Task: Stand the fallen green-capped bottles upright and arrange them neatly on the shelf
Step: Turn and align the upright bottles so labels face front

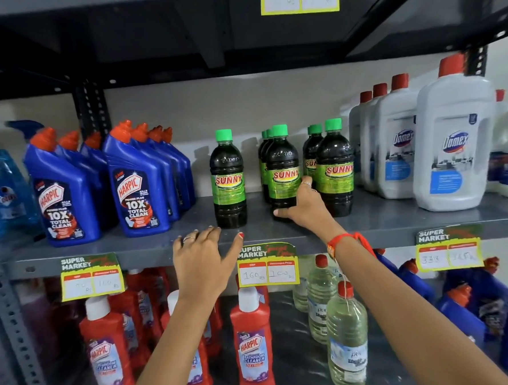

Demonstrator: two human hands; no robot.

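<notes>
While the right hand (302, 202) is wrapped around the middle bottle (282, 172) and the left hand (204, 256) rests open on the shelf (396, 213), the full bottle looks heavy and smooth, best gripped low.

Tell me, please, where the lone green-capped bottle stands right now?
In the head view, the lone bottle stands upright mid-shelf, between the blue Harpic bottles and the right hand.

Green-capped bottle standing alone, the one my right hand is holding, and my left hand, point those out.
Lone green-capped bottle (227, 182): head view, on its label.
Held green-capped bottle (283, 172): head view, on its label.
Left hand (205, 259): head view, back of hand.
</notes>
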